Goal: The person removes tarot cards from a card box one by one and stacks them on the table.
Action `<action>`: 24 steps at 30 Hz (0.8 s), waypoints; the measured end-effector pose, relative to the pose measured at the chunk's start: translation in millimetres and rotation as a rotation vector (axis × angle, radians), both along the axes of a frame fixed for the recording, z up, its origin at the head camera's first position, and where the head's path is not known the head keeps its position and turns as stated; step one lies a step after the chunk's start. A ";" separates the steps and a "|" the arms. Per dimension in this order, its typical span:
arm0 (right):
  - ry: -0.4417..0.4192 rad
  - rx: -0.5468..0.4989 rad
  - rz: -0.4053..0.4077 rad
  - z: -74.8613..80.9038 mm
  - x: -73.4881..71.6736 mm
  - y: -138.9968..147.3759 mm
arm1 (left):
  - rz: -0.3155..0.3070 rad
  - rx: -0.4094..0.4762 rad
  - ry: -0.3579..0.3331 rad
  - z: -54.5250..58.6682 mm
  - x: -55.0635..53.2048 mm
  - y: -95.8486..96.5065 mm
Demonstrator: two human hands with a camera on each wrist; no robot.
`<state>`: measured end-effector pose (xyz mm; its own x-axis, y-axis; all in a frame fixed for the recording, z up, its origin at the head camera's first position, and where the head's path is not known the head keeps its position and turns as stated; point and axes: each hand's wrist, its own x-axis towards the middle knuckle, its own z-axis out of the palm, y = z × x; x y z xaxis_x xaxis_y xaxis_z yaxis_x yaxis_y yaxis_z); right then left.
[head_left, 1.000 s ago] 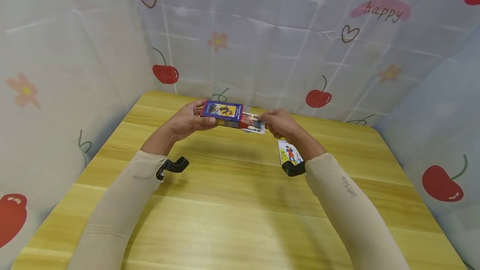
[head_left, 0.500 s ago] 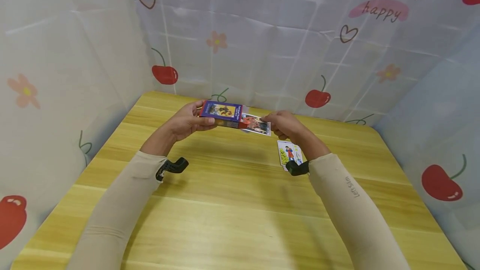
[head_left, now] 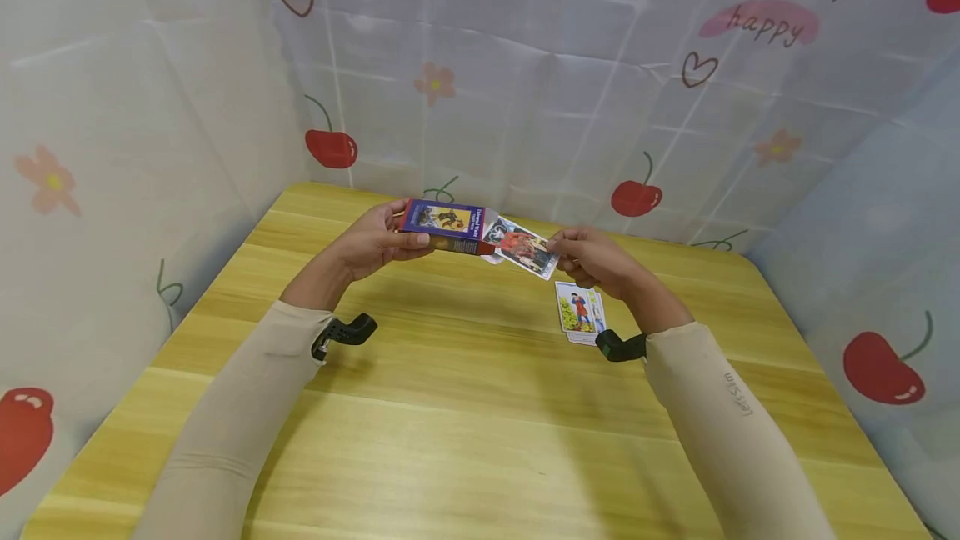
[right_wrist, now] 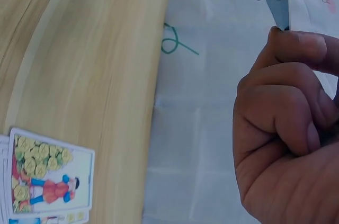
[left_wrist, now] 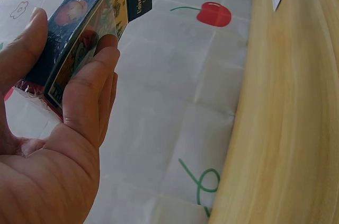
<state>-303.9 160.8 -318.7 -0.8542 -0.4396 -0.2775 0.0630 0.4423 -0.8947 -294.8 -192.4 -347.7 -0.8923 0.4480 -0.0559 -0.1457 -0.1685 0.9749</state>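
My left hand [head_left: 375,242] grips a dark blue tarot deck box [head_left: 447,220] by its left end, thumb on the near side. In the left wrist view the box [left_wrist: 85,28] shows "Universal Waite Tarot Deck" lettering. Between the fingertips of my right hand [head_left: 600,261] a tarot card [head_left: 525,250] with a reddish picture is pinched by its right end. The card slants down to the right, its left end at the box's opened right end; whether it is fully out I cannot tell. A small pile of tarot cards [head_left: 576,308] lies face up below my right hand.
The wooden table [head_left: 420,440] reaches back to a patterned curtain [head_left: 510,107] behind the hands. Similar curtain walls stand at left and right. Each wrist carries a black camera mount; the right mount [head_left: 621,346] hangs close beside the card pile.
My right hand has moved to the right, drawing the card farther out of the box and tilting it. More of the card pile shows. My left hand and the box stay nearly still.
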 end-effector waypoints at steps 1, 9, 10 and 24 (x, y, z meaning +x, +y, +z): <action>-0.004 -0.001 -0.004 -0.4 1.1 2.5 | 0.003 -0.005 0.000 0.4 0.1 0.0; -0.073 0.024 -0.052 -11.0 8.4 26.6 | -0.003 -0.003 -0.009 1.1 1.0 2.2; -0.083 0.027 -0.056 -12.7 9.1 29.7 | -0.004 -0.003 -0.010 1.0 1.1 2.4; -0.102 0.192 -0.206 -34.7 14.5 64.1 | -0.010 -0.003 -0.018 -0.4 0.3 4.7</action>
<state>-289.4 224.9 -353.5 -0.8834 -0.1905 -0.4282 0.2549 0.5716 -0.7799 -294.4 -187.7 -348.1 -0.8868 0.4563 -0.0735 -0.1652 -0.1644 0.9725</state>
